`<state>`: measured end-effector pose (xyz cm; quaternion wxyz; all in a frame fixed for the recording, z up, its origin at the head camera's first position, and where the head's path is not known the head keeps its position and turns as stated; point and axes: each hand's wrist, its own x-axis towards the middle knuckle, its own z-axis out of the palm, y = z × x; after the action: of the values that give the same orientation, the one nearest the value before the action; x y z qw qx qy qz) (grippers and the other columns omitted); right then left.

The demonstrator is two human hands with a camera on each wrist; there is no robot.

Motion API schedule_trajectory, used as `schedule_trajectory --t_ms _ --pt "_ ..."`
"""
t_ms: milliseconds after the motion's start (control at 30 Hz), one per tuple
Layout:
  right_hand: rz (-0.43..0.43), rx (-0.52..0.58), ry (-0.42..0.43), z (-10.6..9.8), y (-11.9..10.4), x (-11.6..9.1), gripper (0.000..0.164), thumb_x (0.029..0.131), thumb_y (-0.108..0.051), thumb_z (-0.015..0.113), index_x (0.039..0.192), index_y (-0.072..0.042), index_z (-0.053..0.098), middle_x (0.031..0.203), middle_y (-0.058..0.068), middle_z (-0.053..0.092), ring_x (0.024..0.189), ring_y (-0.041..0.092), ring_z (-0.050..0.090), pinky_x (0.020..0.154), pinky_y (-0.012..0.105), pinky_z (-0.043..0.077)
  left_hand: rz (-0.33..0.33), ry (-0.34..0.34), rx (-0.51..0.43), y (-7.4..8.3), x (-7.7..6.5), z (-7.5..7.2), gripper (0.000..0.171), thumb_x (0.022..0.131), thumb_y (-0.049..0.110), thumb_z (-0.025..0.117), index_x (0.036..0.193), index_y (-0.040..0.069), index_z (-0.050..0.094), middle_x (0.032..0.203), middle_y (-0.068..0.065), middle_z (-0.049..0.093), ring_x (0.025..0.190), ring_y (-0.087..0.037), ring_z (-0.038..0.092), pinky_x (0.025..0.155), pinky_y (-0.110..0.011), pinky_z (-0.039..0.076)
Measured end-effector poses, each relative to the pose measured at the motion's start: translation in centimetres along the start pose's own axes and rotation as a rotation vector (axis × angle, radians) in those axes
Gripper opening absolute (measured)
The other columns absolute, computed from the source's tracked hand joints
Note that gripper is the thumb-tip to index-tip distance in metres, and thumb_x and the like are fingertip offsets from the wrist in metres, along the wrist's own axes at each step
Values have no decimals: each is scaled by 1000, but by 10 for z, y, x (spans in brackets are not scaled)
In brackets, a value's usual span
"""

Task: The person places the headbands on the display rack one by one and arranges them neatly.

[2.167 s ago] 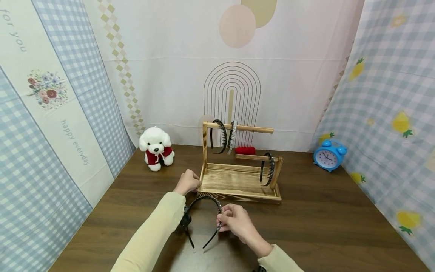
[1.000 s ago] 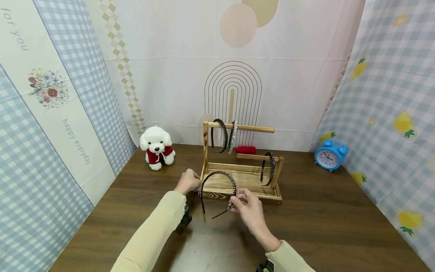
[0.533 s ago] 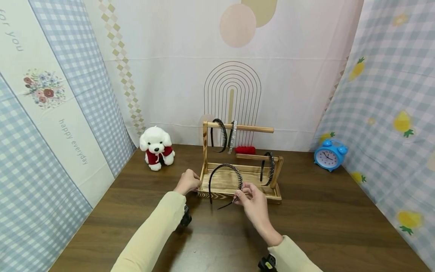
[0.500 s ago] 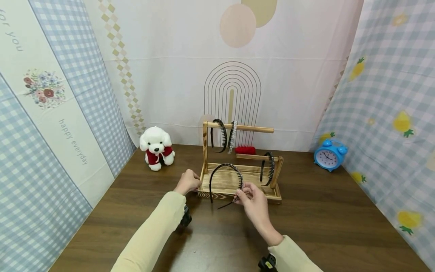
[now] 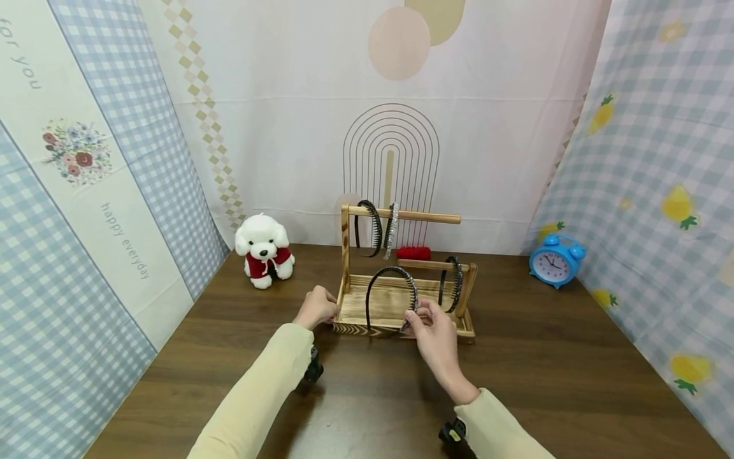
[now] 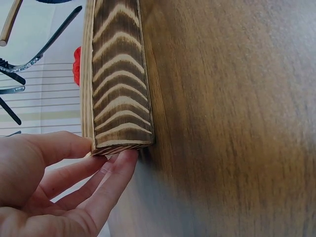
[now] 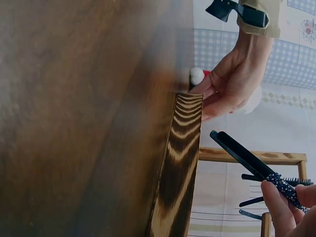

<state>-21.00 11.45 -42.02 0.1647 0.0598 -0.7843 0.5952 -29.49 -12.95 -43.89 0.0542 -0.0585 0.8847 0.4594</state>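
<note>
My right hand (image 5: 436, 335) pinches a black toothed headband (image 5: 367, 306) by one side and holds it upright in front of the wooden rack (image 5: 351, 329). In the right wrist view, dark beads with bright specks cover the headband (image 7: 247, 157) where the fingertips grip it. At the rack's front left corner, my left hand (image 5: 316, 308) grips the tray end, its thumb on the upper edge in the left wrist view. On the rack's upper bar hang a black headband (image 5: 376, 231) and a silvery one (image 5: 392, 233). Another dark headband (image 5: 457, 287) hangs on the lower bar.
A white plush dog (image 5: 262, 245) in a red jacket sits left of the rack. Behind the rack lies a red fuzzy object (image 5: 414, 254). To the right stands a blue alarm clock (image 5: 555, 261). Patterned cloths hang around the brown table (image 5: 367, 395).
My right hand has lifted the headband from near the table's front and carried it forward and right, to the front of the rack's tray. My left hand stays at the rack's corner.
</note>
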Motion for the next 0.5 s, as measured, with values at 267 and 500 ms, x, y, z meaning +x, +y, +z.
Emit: schedule_trajectory --t_ms 267,500 --pt "-41 -10 42 1 -1 3 23 90 -4 68 111 4 64 88 16 73 77 25 72 64 27 61 -6 -10 9 1 0 1 26 86 -1 62 109 -11 69 103 -28 68 55 -14 64 59 -30 61" --pt "-38 -37 48 1 -2 5 25 91 -6 68 113 4 63 90 14 73 78 24 72 65 25 60 -12 -23 -1 3 -3 0 29 89 0 62 115 -13 66 108 -30 67 58 -16 65 63 -33 62"
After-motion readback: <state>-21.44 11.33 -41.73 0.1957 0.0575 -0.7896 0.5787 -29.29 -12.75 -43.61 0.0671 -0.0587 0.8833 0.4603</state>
